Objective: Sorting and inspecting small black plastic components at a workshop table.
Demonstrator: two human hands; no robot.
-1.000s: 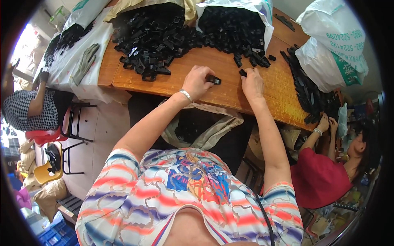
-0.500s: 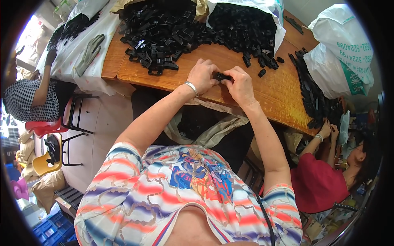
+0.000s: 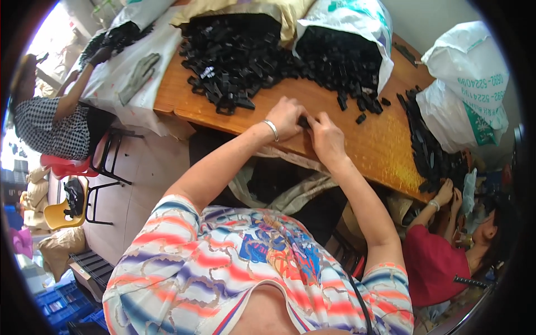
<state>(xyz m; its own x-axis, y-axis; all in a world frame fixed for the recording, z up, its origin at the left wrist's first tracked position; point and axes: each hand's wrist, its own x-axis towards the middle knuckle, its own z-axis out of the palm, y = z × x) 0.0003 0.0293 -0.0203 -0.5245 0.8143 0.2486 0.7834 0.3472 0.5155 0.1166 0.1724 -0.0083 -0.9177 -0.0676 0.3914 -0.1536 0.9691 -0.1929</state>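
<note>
We see the left grip [image 3: 286, 119] and the right grip [image 3: 328, 137] close together over the near edge of the wooden tabletop [image 3: 363, 148], both narrow, fingertips pinching one small black part [image 3: 304, 121] between them; the fingers hide most of it. A bracelet [image 3: 272, 130] circles the left wrist. Beyond the hands we see a heap of black pieces [image 3: 237, 67] spilling from a tan bag [image 3: 287, 21], and just right of it more black pieces spilling from a white bag [image 3: 384, 72]. Long black strips [image 3: 430, 148] lie along the right side, beside another white sack [image 3: 446, 114]. Farther right, we see a co-worker in a red top [image 3: 438, 265], hands at the strips.
</note>
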